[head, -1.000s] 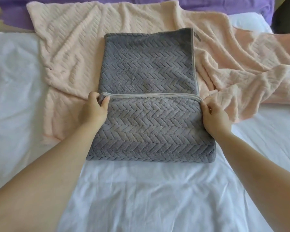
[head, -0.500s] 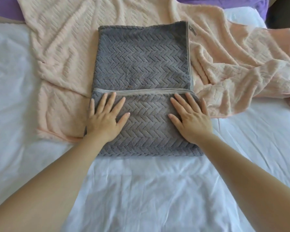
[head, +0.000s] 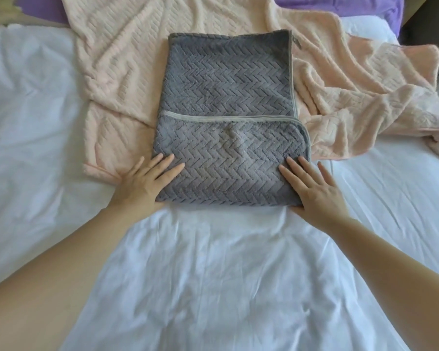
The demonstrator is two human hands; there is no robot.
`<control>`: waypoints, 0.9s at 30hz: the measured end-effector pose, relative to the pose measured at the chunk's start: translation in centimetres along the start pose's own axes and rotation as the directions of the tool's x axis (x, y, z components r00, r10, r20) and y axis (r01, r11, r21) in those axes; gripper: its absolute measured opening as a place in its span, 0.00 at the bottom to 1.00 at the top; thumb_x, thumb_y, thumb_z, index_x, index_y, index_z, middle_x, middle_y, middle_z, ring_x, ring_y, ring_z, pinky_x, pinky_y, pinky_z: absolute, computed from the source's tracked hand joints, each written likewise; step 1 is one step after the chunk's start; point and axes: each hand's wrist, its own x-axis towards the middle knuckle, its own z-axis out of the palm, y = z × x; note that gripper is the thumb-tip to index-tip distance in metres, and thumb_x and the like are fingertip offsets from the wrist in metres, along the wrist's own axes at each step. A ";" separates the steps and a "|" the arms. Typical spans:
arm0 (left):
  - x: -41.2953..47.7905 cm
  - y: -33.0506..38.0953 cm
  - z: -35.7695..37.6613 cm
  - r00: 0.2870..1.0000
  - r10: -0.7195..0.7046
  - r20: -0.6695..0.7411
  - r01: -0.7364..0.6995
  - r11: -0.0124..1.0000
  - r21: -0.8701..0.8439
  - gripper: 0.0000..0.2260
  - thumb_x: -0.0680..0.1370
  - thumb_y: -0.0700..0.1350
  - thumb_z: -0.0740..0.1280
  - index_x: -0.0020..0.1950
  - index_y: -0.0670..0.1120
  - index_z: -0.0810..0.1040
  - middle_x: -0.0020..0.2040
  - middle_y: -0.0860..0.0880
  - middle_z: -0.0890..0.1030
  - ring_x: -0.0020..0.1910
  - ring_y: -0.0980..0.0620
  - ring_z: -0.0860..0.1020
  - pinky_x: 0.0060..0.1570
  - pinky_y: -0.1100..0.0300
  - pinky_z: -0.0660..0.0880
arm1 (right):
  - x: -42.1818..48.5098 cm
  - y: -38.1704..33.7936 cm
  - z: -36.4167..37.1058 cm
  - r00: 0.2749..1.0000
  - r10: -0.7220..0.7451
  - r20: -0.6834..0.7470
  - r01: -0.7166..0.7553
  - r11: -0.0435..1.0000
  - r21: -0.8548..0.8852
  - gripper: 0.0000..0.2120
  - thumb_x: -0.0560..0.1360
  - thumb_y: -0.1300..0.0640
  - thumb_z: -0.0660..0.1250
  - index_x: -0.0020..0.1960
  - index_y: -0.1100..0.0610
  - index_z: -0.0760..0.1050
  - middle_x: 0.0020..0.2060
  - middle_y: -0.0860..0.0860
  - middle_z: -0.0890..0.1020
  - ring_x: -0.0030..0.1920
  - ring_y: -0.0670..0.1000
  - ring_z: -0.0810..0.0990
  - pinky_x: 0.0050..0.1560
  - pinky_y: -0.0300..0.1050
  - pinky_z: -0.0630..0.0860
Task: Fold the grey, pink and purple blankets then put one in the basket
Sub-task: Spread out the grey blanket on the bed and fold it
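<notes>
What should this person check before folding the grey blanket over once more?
1. Hands at the near corners: ok. The left hand and right hand lie flat there, fingers straight.
2. Folded flap of the grey blanket even: ok, apart from a small bump at its middle.
3. Smooth surface underneath: not ok. It lies on the rumpled, unfolded pink blanket.
4. Purple blanket folded: cannot tell, only its edge shows.
5. Basket nearby: cannot tell, none in view.
</notes>
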 end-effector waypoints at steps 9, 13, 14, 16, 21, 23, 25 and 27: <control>-2.6 1.2 -5.1 0.991 -0.115 0.065 0.126 0.967 -0.220 0.30 0.75 0.49 0.69 0.74 0.60 0.61 0.73 0.57 0.66 0.74 0.55 0.63 0.73 0.55 0.53 | -2.9 -0.6 -5.3 1.000 -0.001 0.011 0.000 0.987 0.159 0.30 0.73 0.55 0.70 0.73 0.49 0.66 0.71 0.45 0.69 0.75 0.48 0.61 0.76 0.52 0.46; -5.7 3.0 -8.3 0.964 -0.162 0.209 0.211 0.948 -0.240 0.26 0.74 0.56 0.67 0.70 0.66 0.65 0.65 0.54 0.76 0.68 0.47 0.69 0.62 0.54 0.68 | -6.3 -1.5 -9.0 0.993 0.016 0.120 -0.042 0.976 0.214 0.29 0.72 0.54 0.68 0.72 0.45 0.66 0.69 0.41 0.71 0.73 0.42 0.61 0.76 0.49 0.44; -6.5 3.4 -9.1 0.961 -0.151 0.232 0.216 0.934 -0.286 0.24 0.73 0.56 0.67 0.69 0.66 0.68 0.62 0.55 0.78 0.63 0.49 0.73 0.58 0.55 0.71 | -7.2 -1.8 -9.8 0.988 0.022 0.150 -0.057 0.970 0.234 0.28 0.73 0.54 0.68 0.72 0.44 0.66 0.68 0.41 0.72 0.73 0.41 0.62 0.76 0.50 0.44; -8.1 4.0 -10.9 0.953 -0.121 0.277 0.231 0.882 -0.410 0.18 0.72 0.54 0.70 0.61 0.64 0.75 0.53 0.59 0.80 0.53 0.55 0.77 0.51 0.57 0.74 | -8.9 -2.5 -11.4 0.974 0.061 0.217 -0.123 0.951 0.284 0.25 0.73 0.54 0.67 0.69 0.44 0.69 0.63 0.42 0.77 0.69 0.44 0.69 0.76 0.49 0.48; -11.2 4.6 -14.4 0.911 -0.036 0.410 0.348 0.602 -0.719 0.08 0.66 0.46 0.75 0.43 0.49 0.83 0.39 0.47 0.84 0.35 0.58 0.79 0.36 0.61 0.76 | -11.2 -3.7 -16.2 0.879 0.114 0.463 -0.355 0.805 0.476 0.06 0.63 0.53 0.71 0.40 0.48 0.80 0.33 0.44 0.81 0.40 0.48 0.80 0.43 0.43 0.76; -11.8 4.2 -15.0 0.869 0.002 0.495 0.429 0.496 -0.755 0.06 0.68 0.42 0.76 0.43 0.50 0.85 0.42 0.50 0.85 0.41 0.58 0.82 0.39 0.66 0.77 | -11.3 -3.4 -17.3 0.830 0.080 0.552 -0.427 0.729 0.536 0.08 0.57 0.49 0.70 0.36 0.50 0.80 0.30 0.44 0.80 0.35 0.44 0.78 0.37 0.37 0.72; -11.8 3.6 -15.5 0.829 0.043 0.557 0.495 0.408 -0.767 0.13 0.64 0.48 0.76 0.47 0.50 0.85 0.48 0.50 0.85 0.49 0.55 0.82 0.46 0.64 0.77 | -10.9 -2.5 -17.5 0.800 0.058 0.597 -0.489 0.639 0.593 0.11 0.58 0.51 0.72 0.40 0.51 0.82 0.35 0.47 0.84 0.40 0.44 0.81 0.42 0.39 0.73; -11.2 3.0 -15.2 0.828 0.006 0.560 0.546 0.218 -0.809 0.23 0.59 0.54 0.74 0.52 0.49 0.84 0.52 0.49 0.85 0.53 0.52 0.82 0.52 0.59 0.76 | -10.2 -1.5 -16.9 0.805 0.081 0.587 -0.553 0.461 0.694 0.13 0.63 0.57 0.73 0.48 0.57 0.82 0.44 0.54 0.85 0.48 0.52 0.82 0.51 0.46 0.75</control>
